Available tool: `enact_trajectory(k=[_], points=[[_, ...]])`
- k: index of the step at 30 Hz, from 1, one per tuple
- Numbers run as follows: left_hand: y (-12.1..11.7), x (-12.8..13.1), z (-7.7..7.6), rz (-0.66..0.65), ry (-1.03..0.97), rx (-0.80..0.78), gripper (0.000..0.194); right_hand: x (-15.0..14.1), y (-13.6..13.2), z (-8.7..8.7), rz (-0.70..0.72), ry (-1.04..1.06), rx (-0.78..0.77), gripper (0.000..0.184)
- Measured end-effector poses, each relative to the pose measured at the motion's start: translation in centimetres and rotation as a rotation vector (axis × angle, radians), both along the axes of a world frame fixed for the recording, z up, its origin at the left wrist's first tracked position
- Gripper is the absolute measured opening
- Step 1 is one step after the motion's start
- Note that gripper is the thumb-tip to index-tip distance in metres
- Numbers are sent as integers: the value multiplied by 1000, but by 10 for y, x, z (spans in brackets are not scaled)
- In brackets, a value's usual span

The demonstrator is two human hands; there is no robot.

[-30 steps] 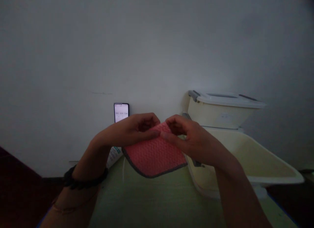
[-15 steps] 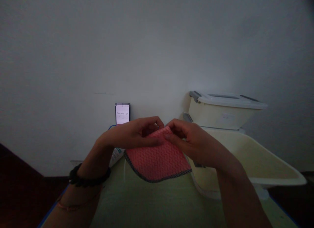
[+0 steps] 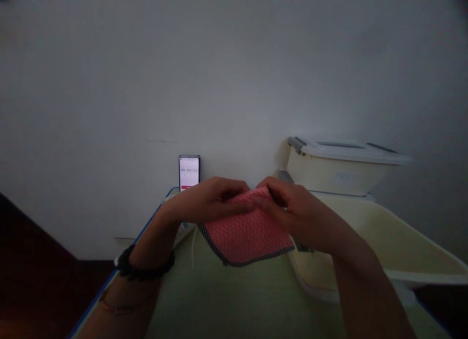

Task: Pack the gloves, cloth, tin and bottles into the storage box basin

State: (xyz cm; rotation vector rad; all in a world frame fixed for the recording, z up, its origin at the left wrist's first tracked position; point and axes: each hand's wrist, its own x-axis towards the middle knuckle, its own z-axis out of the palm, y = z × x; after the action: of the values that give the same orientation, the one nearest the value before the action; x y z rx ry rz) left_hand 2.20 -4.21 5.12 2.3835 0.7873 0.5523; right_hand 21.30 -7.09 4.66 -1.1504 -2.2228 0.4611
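A pink cleaning cloth (image 3: 248,239) with a dark woven border hangs between my hands, above the green tabletop. My left hand (image 3: 215,200) pinches its upper edge, thumb in front. Close beside it, my right hand (image 3: 288,205) grips the same edge near the cloth's upper right, thumb on the near face. The fingers behind the cloth are partly hidden. A dark beaded bracelet (image 3: 146,271) and a thin cord circle my left wrist.
Behind my left hand a phone (image 3: 189,172) stands upright showing a running timer. To the right is a large cream bin (image 3: 398,232), with a lidded storage box (image 3: 340,171) behind it. The green table (image 3: 219,305) has a blue edge; a pale wall rises behind.
The whole scene has shifted slightly right in view. My hands keep their hold on the cloth, the fingers moving only a little. The phone's timer has advanced.
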Motion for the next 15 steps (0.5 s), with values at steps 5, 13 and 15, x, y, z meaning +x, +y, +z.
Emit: enact_trajectory(k=[5, 13, 15], points=[[-9, -11, -7, 206, -238, -46, 25, -21, -5, -12, -96, 230, 89, 19], [-28, -34, -45, 534, -96, -205, 31, -39, -27, -82, -141, 481, -226, 25], [-31, -33, -62, 558, -23, -261, 32, -35, -27, -98, -161, 505, -336, 27]])
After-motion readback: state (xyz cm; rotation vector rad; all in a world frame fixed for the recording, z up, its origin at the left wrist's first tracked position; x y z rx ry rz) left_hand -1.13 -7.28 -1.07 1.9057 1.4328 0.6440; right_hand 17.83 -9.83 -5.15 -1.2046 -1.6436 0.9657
